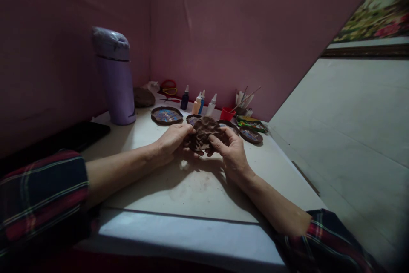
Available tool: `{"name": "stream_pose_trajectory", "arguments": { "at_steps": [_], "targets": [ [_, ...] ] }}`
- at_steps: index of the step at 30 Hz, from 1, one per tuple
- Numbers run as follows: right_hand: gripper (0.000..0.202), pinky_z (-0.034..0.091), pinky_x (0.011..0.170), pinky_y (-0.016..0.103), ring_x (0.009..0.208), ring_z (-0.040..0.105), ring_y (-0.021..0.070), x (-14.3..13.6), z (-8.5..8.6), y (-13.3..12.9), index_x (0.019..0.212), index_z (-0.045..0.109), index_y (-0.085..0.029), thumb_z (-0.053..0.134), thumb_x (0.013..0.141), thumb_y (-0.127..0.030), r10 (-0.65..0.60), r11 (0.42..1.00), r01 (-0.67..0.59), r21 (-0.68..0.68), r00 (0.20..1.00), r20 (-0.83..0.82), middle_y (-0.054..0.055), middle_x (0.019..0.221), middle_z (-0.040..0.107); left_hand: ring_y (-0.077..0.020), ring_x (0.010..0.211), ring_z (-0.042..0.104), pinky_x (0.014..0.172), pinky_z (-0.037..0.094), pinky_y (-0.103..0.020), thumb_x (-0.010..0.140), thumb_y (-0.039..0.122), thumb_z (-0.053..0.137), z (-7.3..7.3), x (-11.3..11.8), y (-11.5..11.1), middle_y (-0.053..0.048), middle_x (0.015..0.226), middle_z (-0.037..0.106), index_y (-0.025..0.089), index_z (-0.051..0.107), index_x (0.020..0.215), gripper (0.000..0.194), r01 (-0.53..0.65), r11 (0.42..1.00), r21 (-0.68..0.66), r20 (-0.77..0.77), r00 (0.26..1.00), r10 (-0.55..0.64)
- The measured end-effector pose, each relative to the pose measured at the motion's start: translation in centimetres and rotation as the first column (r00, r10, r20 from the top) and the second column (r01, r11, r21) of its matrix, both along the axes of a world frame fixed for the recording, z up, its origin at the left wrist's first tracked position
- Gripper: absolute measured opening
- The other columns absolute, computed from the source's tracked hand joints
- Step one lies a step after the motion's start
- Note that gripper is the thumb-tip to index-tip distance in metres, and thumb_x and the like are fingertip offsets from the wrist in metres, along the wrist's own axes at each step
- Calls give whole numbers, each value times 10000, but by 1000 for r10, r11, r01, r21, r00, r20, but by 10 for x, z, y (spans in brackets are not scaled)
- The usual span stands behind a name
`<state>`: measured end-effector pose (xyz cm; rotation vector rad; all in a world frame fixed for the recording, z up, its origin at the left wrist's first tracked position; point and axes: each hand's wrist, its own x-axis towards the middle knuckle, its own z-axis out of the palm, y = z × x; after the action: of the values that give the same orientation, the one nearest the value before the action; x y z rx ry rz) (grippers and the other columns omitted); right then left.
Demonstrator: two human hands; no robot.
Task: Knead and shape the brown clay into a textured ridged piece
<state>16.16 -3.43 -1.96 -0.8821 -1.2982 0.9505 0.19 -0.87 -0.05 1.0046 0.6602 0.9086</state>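
A flattened, lumpy piece of brown clay [207, 131] is held up above the white table, tilted toward me. My left hand [175, 140] grips its left edge, thumb on the near face and fingers underneath. On the other side my right hand [230, 147] pinches it, with the thumb pressed on its surface. Behind the clay sit shallow brown dishes with painted blue and purple insides: a larger dish [166, 115] to the left and a smaller dish [251, 135] to the right. Two more are partly hidden by the clay and my hands.
A purple tumbler [116, 81] stands at the left beside a dark phone-like slab [91, 132]. Along the back are a clay lump [143, 97], scissors [169, 87], a dark paint bottle [185, 98], a white bottle [211, 106], a red cup [227, 113] and a green packet [252, 124].
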Motion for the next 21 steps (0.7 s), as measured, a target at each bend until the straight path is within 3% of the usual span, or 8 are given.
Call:
{"name": "stream_pose_trajectory", "arguments": {
  "at_steps": [4, 10, 15, 21],
  "targets": [
    [303, 513, 412, 233, 466, 567, 98, 1, 0, 0, 835, 530, -177, 708, 687, -373, -12, 1000, 12, -1, 1000, 6, -35, 665, 624, -160, 515, 608, 466, 535, -289, 721, 175, 560, 1, -1, -1, -55, 638, 626, 135, 569, 730, 42, 8, 1000, -1, -2, 1000, -8],
    [287, 519, 414, 232, 499, 573, 104, 2, 0, 1, 834, 538, -181, 708, 693, -364, -14, 1000, 14, 7, 1000, -2, -30, 680, 622, -184, 574, 640, 502, 545, -293, 791, 282, 523, 0, -1, 1, -111, 708, 662, 98, 612, 848, 213, 58, 998, -24, 8, 998, -58],
    [301, 523, 416, 233, 487, 566, 98, 1, 0, 1, 841, 538, -177, 711, 687, -370, -1, 1000, 1, 6, 1000, 8, -29, 674, 622, -148, 525, 622, 413, 495, -219, 738, 217, 632, -2, 0, 1, -91, 726, 663, 107, 605, 883, 184, -16, 996, 86, -53, 998, 21],
    [288, 514, 421, 243, 493, 572, 109, 1, 0, -1, 833, 539, -176, 710, 692, -360, 9, 1000, -9, -1, 1000, 1, -25, 669, 623, -134, 461, 586, 415, 516, -259, 722, 114, 568, 1, 1, -1, -44, 630, 631, 122, 587, 807, 87, -53, 997, 50, -88, 994, 57]
  ]
}}
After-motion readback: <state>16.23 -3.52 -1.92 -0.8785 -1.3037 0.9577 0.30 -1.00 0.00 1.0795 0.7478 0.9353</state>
